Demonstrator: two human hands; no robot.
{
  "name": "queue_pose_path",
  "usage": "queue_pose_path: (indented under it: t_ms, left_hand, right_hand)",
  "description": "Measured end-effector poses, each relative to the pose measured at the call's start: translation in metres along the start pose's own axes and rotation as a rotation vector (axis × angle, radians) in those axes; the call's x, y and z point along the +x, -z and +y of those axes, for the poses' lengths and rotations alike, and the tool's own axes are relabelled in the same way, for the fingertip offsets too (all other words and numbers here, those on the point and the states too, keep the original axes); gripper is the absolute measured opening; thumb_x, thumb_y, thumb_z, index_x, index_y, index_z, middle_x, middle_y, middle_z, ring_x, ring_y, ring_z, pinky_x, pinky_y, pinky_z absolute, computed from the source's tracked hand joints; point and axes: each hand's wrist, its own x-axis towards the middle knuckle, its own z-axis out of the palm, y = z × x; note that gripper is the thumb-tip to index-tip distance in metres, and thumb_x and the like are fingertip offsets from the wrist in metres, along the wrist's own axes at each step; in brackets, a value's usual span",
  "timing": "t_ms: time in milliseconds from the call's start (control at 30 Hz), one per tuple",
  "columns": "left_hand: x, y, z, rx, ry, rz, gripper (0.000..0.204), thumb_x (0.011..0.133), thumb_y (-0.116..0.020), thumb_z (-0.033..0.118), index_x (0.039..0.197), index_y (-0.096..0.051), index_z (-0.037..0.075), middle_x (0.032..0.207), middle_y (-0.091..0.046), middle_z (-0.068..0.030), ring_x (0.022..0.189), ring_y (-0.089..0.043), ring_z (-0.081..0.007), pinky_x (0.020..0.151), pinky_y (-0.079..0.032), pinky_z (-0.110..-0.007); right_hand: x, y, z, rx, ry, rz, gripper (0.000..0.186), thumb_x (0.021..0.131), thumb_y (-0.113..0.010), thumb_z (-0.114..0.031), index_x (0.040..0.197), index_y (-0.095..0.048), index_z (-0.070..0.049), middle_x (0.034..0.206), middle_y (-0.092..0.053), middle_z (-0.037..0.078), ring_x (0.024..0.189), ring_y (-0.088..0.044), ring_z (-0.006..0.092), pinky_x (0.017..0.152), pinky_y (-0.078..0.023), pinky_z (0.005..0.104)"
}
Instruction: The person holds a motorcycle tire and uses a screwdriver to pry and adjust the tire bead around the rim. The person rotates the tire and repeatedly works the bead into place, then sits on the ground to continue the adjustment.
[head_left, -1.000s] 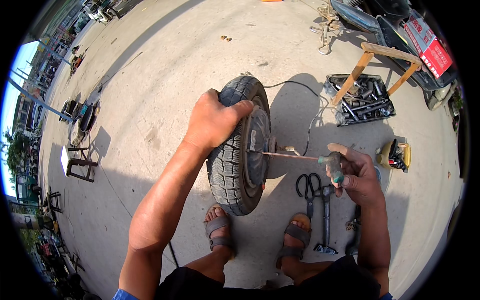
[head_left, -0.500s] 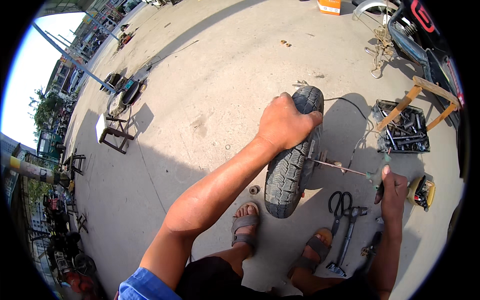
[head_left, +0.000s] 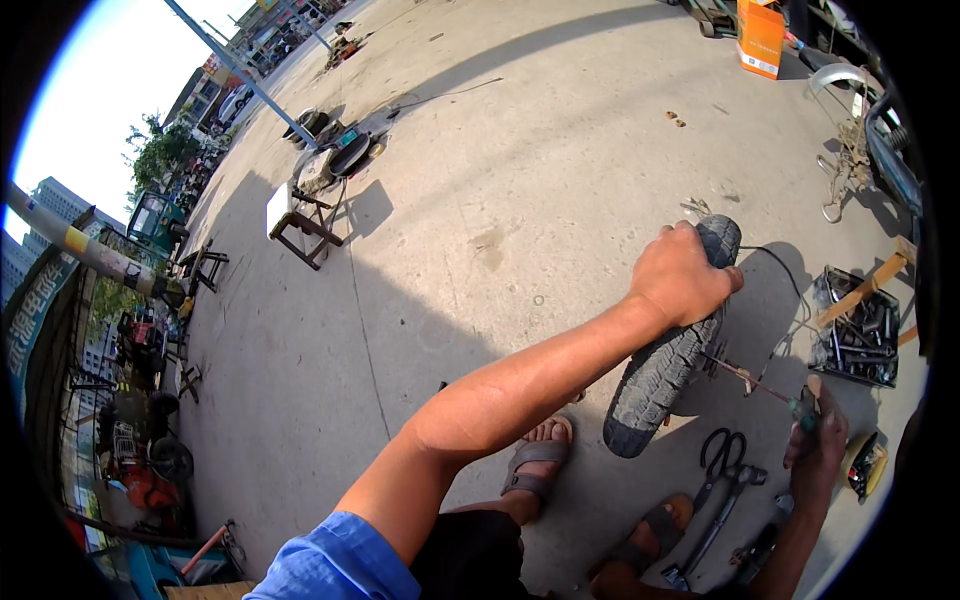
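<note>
My left hand [head_left: 685, 275] grips the top of a black treaded tire [head_left: 660, 385], which stands on the concrete and leans slightly. The thumb lies over the tread. In my right hand [head_left: 820, 450] is a green-handled screwdriver [head_left: 770, 389], its long thin shaft pointing at the wheel's hub side. Whether the tip touches the wheel is hard to see, since the tire covers most of the hub. Beneath the right forearm lie dark-handled shears [head_left: 713, 465] and a long metal tool with a crosswise head [head_left: 718, 518].
To the right is a black crate [head_left: 825, 365] of sockets and wrenches, with a wooden frame [head_left: 865, 290] over it. A yellow container [head_left: 878, 472] sits nearer. An orange box [head_left: 761, 40] stands far right, a small stool [head_left: 305, 222] far left. A dark cord [head_left: 790, 270] runs behind the tire.
The view has swung left, so everything sits further right in the picture. The tire appears more tilted. My right hand has turned around the screwdriver handle; both hands keep their hold.
</note>
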Motion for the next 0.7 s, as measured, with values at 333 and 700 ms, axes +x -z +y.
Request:
queue_pose_path:
  t_ms: [333, 700]
  left_hand:
    - [0.0, 0.0, -0.005, -0.059, -0.018, 0.001, 0.071, 0.078, -0.08, 0.043, 0.114, -0.064, -0.016, 0.119, -0.067, -0.0347, 0.114, -0.068, -0.0467, 0.101, -0.055, -0.046]
    - [-0.002, -0.001, 0.0, -0.09, -0.004, -0.038, 0.074, 0.08, -0.081, 0.042, 0.121, -0.061, -0.016, 0.127, -0.062, -0.0342, 0.12, -0.065, -0.0474, 0.105, -0.054, -0.047]
  right_hand:
    - [0.024, 0.049, 0.011, -0.701, 0.167, -0.182, 0.053, 0.111, -0.053, -0.049, 0.101, -0.068, 0.001, 0.066, -0.05, -0.001, 0.049, -0.042, 0.0056, 0.043, -0.03, 0.0253]
    - [0.019, 0.001, -0.006, -0.523, 0.078, 0.136, 0.042, 0.109, -0.058, -0.034, 0.121, -0.07, 0.004, 0.092, -0.064, 0.006, 0.082, -0.055, 0.0131, 0.077, -0.04, 0.0301]
